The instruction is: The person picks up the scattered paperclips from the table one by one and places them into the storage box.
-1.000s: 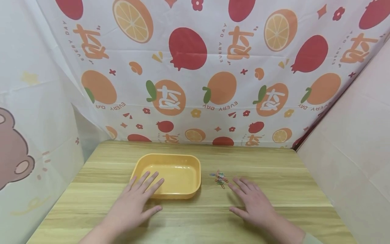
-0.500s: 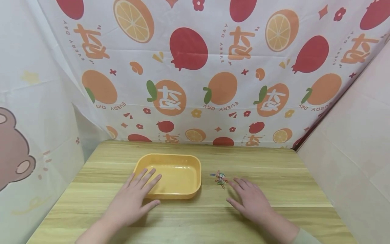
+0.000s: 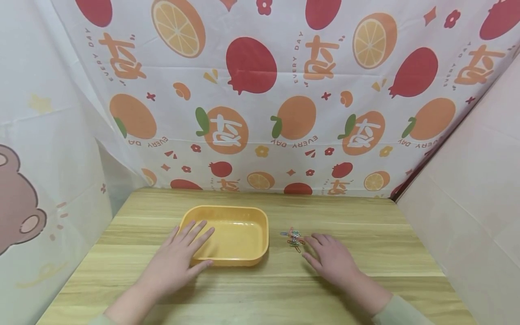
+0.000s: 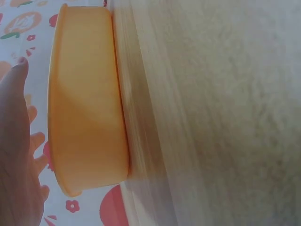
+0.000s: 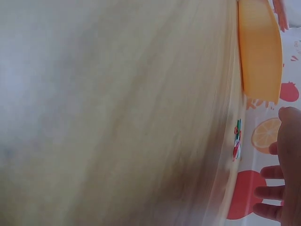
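Orange tray [image 3: 260, 228] lies lengthwise left-to-right — both hands flat, left hand [image 3: 178, 259] on its rim.

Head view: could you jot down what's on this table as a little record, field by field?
surface: wooden table
container: yellow tray, nothing visible inside
small items: pile of coloured paper clips, right of the tray, apart from it
left hand: flat, fingers over the tray's near-left rim
right hand: fingertips just beside the clips; contact cannot be told
backdrop: fruit-print cloth
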`<act>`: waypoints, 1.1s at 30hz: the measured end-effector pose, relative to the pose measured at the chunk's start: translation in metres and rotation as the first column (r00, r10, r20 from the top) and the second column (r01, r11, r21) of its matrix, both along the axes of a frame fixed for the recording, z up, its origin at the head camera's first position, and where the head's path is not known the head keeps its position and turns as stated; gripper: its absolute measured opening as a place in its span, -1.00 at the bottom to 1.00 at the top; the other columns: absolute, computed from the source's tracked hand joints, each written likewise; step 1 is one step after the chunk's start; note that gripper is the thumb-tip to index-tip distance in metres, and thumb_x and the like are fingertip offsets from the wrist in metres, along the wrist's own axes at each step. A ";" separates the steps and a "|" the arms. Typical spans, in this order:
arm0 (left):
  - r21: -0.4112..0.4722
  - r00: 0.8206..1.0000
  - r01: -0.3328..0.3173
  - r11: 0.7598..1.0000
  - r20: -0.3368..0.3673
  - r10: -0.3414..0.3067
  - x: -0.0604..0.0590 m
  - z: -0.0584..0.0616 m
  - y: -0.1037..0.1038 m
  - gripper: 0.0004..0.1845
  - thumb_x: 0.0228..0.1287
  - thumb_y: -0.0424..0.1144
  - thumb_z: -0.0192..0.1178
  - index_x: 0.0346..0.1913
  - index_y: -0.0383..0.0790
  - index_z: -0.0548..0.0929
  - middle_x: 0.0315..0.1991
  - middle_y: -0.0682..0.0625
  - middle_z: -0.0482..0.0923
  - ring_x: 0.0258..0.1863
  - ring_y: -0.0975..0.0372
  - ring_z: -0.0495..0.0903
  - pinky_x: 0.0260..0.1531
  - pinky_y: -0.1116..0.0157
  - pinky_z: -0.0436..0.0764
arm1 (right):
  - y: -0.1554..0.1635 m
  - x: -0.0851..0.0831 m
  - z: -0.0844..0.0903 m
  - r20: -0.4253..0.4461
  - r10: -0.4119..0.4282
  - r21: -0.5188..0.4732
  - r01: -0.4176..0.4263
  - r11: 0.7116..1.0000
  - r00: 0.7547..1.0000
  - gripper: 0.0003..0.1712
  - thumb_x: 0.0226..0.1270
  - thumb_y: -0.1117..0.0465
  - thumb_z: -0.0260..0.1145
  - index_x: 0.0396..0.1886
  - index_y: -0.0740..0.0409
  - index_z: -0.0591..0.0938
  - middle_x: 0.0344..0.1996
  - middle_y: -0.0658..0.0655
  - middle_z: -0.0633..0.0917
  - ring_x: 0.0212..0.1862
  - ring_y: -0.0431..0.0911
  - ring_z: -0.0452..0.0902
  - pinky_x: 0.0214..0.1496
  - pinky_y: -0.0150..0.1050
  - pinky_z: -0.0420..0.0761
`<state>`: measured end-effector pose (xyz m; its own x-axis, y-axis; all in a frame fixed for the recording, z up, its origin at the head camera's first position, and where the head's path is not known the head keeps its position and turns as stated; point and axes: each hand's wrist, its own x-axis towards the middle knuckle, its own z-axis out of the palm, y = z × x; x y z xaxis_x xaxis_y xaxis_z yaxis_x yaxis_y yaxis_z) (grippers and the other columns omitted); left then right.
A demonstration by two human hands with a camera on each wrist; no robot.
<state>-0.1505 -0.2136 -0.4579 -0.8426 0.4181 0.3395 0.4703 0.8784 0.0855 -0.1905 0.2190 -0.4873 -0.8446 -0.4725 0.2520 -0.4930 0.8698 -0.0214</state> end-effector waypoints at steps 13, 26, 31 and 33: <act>-0.008 1.000 0.002 1.000 -0.004 -0.002 -0.008 0.003 -0.002 -0.20 0.30 0.29 0.16 0.52 0.05 0.27 0.51 -0.10 0.18 0.49 -0.12 0.10 0.52 0.06 -0.33 | -0.007 -0.021 -0.004 -0.013 0.014 0.015 -0.014 1.000 1.000 -0.49 0.44 -0.16 0.21 0.20 0.04 0.63 0.05 0.11 0.66 0.11 0.06 0.56 0.20 0.05 0.54; 0.002 0.999 -0.002 1.000 0.042 0.002 -0.014 0.001 -0.004 -0.20 0.33 0.30 0.12 0.53 0.08 0.24 0.54 -0.07 0.12 0.51 -0.11 0.07 0.52 0.01 -0.25 | -0.013 -0.035 -0.007 0.056 -0.003 -0.004 0.004 1.000 0.998 -0.57 0.49 -0.12 0.14 0.16 -0.05 0.65 0.04 0.04 0.66 0.09 -0.01 0.55 0.20 0.00 0.53; 0.008 0.999 -0.001 1.000 0.049 0.001 -0.016 0.000 -0.004 -0.20 0.32 0.27 0.15 0.53 0.06 0.24 0.55 -0.05 0.10 0.51 -0.11 0.06 0.52 0.02 -0.27 | -0.015 -0.042 -0.010 0.066 -0.005 0.004 0.005 1.000 0.998 -0.59 0.48 -0.10 0.17 0.13 -0.04 0.67 0.00 0.04 0.67 0.04 -0.02 0.57 0.15 -0.01 0.55; 0.010 0.999 -0.001 1.000 0.053 0.000 -0.017 0.000 -0.005 -0.21 0.33 0.26 0.15 0.53 0.06 0.24 0.54 -0.07 0.11 0.51 -0.11 0.06 0.52 0.02 -0.27 | -0.016 -0.044 -0.011 0.075 -0.013 0.006 0.012 1.000 0.997 -0.60 0.47 -0.10 0.18 0.14 -0.05 0.67 0.00 0.03 0.67 0.03 -0.03 0.57 0.14 -0.01 0.56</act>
<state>-0.1672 -0.2182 -0.4581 -0.8597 0.4145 0.2986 0.4645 0.8775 0.1190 -0.2348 0.2034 -0.4984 -0.8667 -0.4631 0.1853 -0.4793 0.8761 -0.0524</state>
